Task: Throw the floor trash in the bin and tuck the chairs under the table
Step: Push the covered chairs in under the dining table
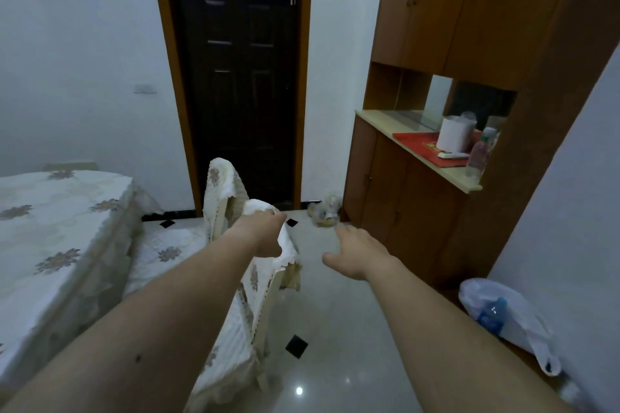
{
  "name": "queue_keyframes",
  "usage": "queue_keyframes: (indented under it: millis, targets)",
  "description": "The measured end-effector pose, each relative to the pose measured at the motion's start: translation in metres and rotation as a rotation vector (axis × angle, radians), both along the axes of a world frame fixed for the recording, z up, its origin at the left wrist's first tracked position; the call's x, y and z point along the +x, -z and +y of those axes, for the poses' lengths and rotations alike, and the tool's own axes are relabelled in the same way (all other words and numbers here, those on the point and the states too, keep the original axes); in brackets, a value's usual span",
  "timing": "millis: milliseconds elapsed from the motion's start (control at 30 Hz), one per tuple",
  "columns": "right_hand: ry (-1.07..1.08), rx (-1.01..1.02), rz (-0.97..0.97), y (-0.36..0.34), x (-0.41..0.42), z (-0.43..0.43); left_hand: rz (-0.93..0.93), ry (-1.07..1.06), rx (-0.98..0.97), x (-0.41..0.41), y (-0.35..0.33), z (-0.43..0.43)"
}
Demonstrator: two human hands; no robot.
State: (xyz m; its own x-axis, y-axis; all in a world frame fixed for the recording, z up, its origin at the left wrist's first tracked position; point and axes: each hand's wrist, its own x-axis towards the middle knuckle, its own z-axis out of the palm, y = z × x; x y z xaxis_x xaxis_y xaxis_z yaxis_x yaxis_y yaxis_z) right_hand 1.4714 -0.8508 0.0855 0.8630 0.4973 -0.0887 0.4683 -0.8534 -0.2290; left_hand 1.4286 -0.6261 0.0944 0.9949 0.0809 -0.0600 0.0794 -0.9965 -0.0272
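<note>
Your left hand (265, 233) grips the top of the near chair (255, 282), fingers curled over the upper edge of its lace-covered backrest and thumb pressed against the side facing you. Your right hand (357, 253) holds nothing: it hangs in the air over the floor (335, 329), palm down, fingers relaxed and spread, thumb out to the side, just beside the chair and not touching it.

That near chair stands at the edge of the tabletop (60, 211), which is draped in a white cloth with brown flower patterns. Its back leans toward you in this wide view. A far chair (219, 184) with the same kind of cover stands just behind it, nearer the dark door (241, 77). Part of its padded seat shows between the cloth and its back.

On the floor, a crumpled clear bag (323, 213) with something yellowish inside lies against the corner where the wooden cabinet (419, 204) meets the door frame, well ahead of your right hand. A white plastic bag (530, 322) lies by the wall on your right, with a blue-capped bottle (493, 313) showing through it.

On the cabinet's ledge sit a red mat (419, 141), a white cylinder (453, 136) and a clear bottle (479, 154).
</note>
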Motion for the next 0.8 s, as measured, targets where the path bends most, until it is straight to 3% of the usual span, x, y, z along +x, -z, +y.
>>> queue_keyframes:
  millis: [467, 800]
  targets:
    - [-0.266, -0.043, 0.014, -0.012, 0.229, -0.054, -0.021, -0.304, -0.096, 0.152, -0.005, -0.081]
    - [-0.372, -0.064, 0.038, 0.001, 0.320, -0.027, -0.004, -0.449, -0.098, 0.227, 0.010, -0.069]
